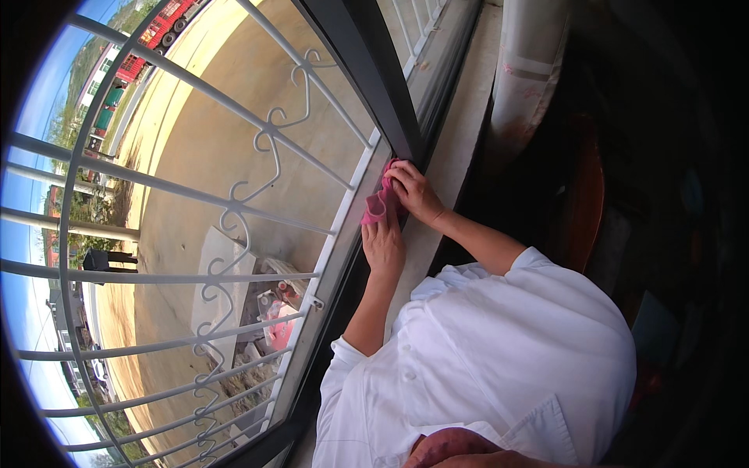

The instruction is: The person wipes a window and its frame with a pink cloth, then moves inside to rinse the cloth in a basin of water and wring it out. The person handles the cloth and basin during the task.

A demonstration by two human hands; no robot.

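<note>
A pink cloth [375, 209] lies bunched at the lower corner of a dark window frame [383, 76], beside the bottom track. My right hand [414, 192] is closed over its upper part, right against the foot of the upright frame member. The fingers of my left hand [384, 248] press into the lower end of the cloth, with the back of the hand facing up. Both hands are close together, and part of the cloth is hidden under the fingers.
White metal window bars [193, 275] with scrollwork stand outside on the left. A pale sill [453, 149] runs along the inner side of the frame. A light curtain [524, 76] hangs at the upper right. Outside, a slab [216, 281] and rubble lie on the ground.
</note>
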